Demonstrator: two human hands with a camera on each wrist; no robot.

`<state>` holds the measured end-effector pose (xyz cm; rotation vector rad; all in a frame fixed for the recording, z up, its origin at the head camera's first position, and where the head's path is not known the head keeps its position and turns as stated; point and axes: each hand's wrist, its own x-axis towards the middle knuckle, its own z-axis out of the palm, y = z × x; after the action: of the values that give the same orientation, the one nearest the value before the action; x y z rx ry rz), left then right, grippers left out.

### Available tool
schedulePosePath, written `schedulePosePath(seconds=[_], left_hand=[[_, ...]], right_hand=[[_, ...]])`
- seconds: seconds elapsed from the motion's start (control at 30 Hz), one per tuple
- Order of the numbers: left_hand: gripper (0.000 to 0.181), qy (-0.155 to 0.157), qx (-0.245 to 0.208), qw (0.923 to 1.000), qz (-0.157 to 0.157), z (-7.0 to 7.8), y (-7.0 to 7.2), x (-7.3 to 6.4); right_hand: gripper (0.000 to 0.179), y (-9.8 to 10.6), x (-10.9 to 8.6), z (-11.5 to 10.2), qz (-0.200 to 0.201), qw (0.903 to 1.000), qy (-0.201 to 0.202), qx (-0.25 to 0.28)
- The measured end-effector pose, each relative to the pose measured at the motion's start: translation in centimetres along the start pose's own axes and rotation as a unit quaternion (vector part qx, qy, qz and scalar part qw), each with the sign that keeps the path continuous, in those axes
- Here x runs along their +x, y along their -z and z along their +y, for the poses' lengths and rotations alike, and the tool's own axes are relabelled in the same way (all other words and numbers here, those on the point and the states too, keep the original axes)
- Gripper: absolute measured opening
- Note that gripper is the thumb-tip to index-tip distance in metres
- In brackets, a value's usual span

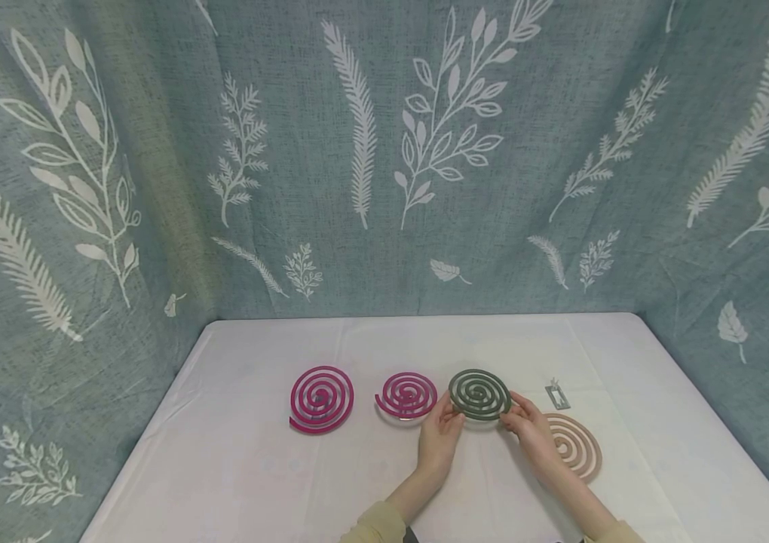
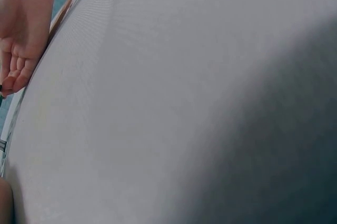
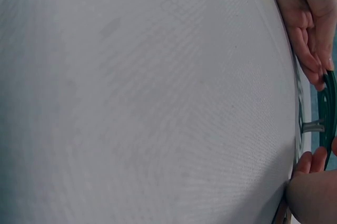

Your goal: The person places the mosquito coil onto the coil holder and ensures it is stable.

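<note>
My left hand point(image 1: 439, 439) pinches the left edge of a dark green mosquito coil point(image 1: 479, 394). On the coil's opposite edge, my right hand point(image 1: 527, 431) pinches it between thumb and fingers. The right wrist view shows the green coil point(image 3: 330, 105) edge-on between both hands, with a small grey metal piece point(image 3: 314, 126) beside it. A magenta mosquito coil point(image 1: 407, 395) stands just left of my left hand. Beneath my right forearm lies a tan mosquito coil point(image 1: 584, 450), partly hidden by it.
Farther left is a second magenta mosquito coil point(image 1: 321, 400), with a metal stand partly visible behind it. A small metal coil stand point(image 1: 557, 396) lies right of my right hand. All are on a white-covered table point(image 1: 222, 467), with a patterned curtain point(image 1: 276, 151) behind.
</note>
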<state>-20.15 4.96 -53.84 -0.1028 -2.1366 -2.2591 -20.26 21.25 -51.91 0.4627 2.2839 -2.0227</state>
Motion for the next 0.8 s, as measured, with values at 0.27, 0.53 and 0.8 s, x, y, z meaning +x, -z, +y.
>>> schedulePosePath(seconds=[0.27,0.53,0.8], left_hand=[[0.052,-0.004,-0.005,1.0000,0.000,-0.07,0.06,0.02],[0.051,-0.003,-0.004,1.0000,-0.001,-0.10,0.10,-0.01],[0.050,-0.007,0.008,0.9999,-0.003,-0.10,0.08,0.05]], right_hand=[[0.062,-0.02,-0.15,-0.11,0.000,1.0000,0.001,0.003],[0.062,-0.02,-0.19,-0.10,-0.001,1.0000,0.000,-0.001],[0.062,0.00,-0.18,-0.14,-0.004,1.0000,0.001,-0.006]])
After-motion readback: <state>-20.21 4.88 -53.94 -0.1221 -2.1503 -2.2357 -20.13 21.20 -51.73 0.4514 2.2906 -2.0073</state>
